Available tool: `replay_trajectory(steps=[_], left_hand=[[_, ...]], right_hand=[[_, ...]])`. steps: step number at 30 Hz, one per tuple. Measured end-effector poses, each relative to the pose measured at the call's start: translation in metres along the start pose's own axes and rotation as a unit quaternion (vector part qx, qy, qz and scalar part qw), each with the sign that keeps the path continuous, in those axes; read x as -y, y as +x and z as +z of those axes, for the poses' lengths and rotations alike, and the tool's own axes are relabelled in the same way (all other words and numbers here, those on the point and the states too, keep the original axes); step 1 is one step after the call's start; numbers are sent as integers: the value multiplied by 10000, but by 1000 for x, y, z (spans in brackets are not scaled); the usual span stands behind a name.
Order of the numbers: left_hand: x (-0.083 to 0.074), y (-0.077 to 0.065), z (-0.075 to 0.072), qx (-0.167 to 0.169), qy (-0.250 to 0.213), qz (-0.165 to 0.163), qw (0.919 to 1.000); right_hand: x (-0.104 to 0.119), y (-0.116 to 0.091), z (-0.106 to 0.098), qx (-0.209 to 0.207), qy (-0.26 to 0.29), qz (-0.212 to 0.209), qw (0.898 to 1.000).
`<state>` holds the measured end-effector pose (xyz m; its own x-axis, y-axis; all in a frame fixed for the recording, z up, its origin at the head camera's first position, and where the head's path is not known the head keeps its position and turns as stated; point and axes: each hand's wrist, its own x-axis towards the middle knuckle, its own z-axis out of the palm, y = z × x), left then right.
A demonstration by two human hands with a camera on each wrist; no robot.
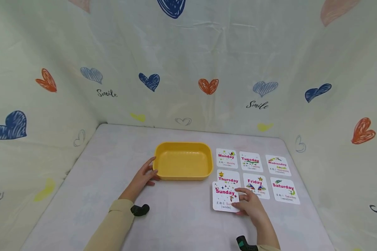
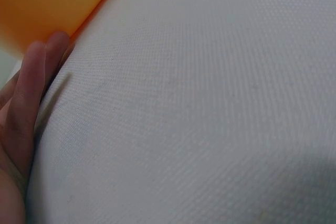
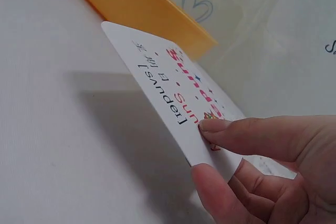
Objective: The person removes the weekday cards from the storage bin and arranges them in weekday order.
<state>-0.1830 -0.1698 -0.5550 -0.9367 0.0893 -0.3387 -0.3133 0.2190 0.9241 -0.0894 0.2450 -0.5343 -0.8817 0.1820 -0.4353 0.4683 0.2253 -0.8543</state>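
My right hand pinches the Sunday card by its right edge, thumb against the printed face. In the right wrist view the card is tilted above the table, casting a shadow. From the head view it hides the lower part of the Thursday card. At the left end of the yellow tray, my left hand rests against the side. The left wrist view shows its fingers fairly straight beside the tray wall.
Right of the tray lie the Monday card, Tuesday card and Wednesday card. Nearer are the Friday card and Saturday card. A heart-print curtain surrounds the white table at the back and sides.
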Motion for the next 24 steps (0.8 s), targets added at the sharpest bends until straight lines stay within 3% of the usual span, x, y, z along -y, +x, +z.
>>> replay_trajectory(steps=[13,24], left_hand=[[1,-1,0,-58,-64,-118,9999],[0,-2,0,-51,-64,-131,9999]], right_hand=[[-17,-10,-11,-205,-423,296,9985],[-21,-17,-12,-214,-805,201,9963]])
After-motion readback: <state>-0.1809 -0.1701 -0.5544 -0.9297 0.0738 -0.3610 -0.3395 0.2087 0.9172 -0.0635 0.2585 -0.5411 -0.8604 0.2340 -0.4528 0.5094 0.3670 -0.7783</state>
